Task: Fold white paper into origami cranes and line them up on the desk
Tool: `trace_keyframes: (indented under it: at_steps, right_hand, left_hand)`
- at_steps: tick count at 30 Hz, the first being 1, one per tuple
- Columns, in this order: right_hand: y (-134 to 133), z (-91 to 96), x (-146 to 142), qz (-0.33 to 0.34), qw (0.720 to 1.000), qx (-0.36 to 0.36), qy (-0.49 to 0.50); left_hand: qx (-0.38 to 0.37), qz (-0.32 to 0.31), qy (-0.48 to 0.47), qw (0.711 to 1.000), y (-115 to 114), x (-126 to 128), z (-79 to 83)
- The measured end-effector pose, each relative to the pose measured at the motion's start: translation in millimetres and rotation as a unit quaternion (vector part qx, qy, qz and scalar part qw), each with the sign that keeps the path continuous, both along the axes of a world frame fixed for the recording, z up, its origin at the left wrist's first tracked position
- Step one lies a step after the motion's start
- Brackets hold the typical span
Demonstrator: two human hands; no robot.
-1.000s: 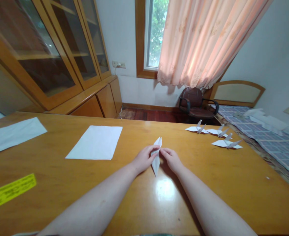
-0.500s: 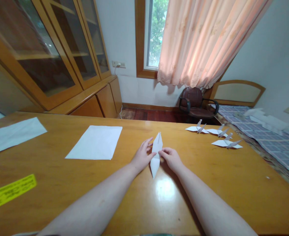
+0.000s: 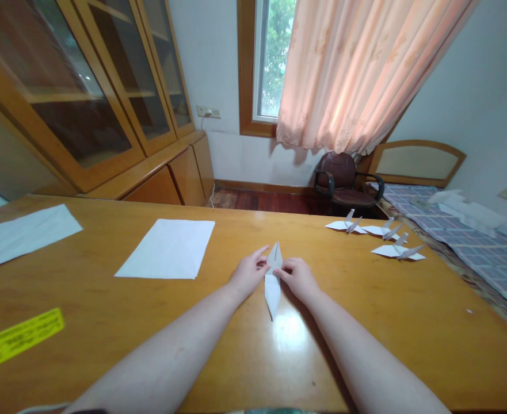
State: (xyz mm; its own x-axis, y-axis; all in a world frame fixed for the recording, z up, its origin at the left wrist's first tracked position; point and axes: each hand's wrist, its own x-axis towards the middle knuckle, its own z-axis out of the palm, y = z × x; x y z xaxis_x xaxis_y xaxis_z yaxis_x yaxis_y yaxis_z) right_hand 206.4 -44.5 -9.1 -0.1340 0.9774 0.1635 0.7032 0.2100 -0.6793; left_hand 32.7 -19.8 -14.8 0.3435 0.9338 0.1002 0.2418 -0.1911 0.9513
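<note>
A narrow folded white paper piece [image 3: 273, 284], pointed at both ends, lies on the wooden table [image 3: 106, 322] in front of me. My left hand [image 3: 248, 272] pinches its left edge near the middle, index finger stretched toward the upper tip. My right hand [image 3: 296, 276] grips its right edge with curled fingers. Both forearms reach in from the bottom of the view.
A flat white sheet [image 3: 169, 248] lies to the left, another sheet [image 3: 22, 233] at the far left, and a yellow strip [image 3: 18, 336] near the front left. Three folded paper cranes [image 3: 376, 236] stand at the right. Beyond the table are a chair [image 3: 343, 181], cabinets and a bed.
The paper's upper tip has been folded down flatter and the piece sits lower on the table. Both hands stayed on its middle, shifting slightly.
</note>
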Motion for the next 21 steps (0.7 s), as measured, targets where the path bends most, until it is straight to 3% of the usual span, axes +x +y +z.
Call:
trace_keyframes:
  at_steps: [9, 17, 21]
  right_hand:
    - [1.4, -4.3, 0.7, -0.045, 0.997, -0.004, -0.056]
    - [0.2, -0.4, 0.6, -0.097, 0.992, -0.022, -0.077]
    - [1.8, -3.4, 1.5, -0.080, 0.995, -0.003, -0.064]
  left_hand:
    - [0.045, -0.018, 0.085, 0.995, 0.2, -0.5, -1.1]
    - [0.036, 0.014, 0.134, 0.990, 4.1, -0.9, -7.8]
    - [0.117, 0.046, 0.199, 0.972, 3.6, -2.0, -3.8]
